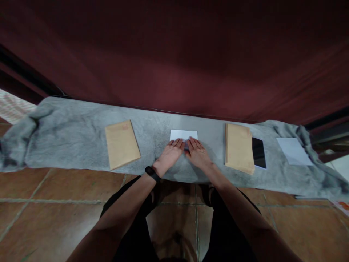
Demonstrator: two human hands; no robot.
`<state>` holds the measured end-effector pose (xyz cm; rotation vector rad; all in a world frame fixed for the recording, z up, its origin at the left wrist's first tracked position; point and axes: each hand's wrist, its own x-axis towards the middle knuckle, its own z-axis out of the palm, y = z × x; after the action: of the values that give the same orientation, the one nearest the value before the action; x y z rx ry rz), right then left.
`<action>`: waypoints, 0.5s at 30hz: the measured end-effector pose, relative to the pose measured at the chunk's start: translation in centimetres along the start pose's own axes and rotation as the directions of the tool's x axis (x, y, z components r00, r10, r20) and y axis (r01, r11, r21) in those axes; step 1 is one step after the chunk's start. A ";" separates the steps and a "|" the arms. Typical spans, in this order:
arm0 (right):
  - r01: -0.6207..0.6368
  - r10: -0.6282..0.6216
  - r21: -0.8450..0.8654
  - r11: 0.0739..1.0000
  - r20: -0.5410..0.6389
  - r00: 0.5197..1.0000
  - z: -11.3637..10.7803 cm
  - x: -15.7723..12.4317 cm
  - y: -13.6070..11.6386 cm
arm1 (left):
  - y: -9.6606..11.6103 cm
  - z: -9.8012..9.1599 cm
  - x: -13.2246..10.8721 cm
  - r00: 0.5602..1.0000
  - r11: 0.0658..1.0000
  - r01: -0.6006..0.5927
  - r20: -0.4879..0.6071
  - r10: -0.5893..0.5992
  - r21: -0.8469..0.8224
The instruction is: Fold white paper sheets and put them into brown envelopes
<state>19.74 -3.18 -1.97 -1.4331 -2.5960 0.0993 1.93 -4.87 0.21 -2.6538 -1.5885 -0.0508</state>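
A small white sheet of paper (183,134) lies on the grey cloth in front of me, its near part covered by my fingers. My left hand (171,153) rests flat on its left side, fingers stretched forward. On the right side of the paper, my right hand (198,151) lies flat too, its fingers extended and its thumb close to the left hand. Neither hand is wrapped round anything. What lies under the palms is hidden.
The grey cloth (68,142) covers a long narrow surface. A tan envelope (122,145) lies left; a stack of tan envelopes (239,147), a dark phone or tablet (259,153) and a white sheet (294,151) lie right. Dark red fabric (174,83) rises behind.
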 end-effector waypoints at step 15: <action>-0.134 0.466 0.946 0.295 -0.020 0.884 -2.4 2.6 0.3 | -2.8 -3.8 0.8 0.666 0.405 0.272 -0.134 -0.734 -0.873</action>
<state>19.09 -0.90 0.68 -1.2336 -1.3931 1.1370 -0.22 -3.05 4.07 -1.9624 -2.4762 -1.7541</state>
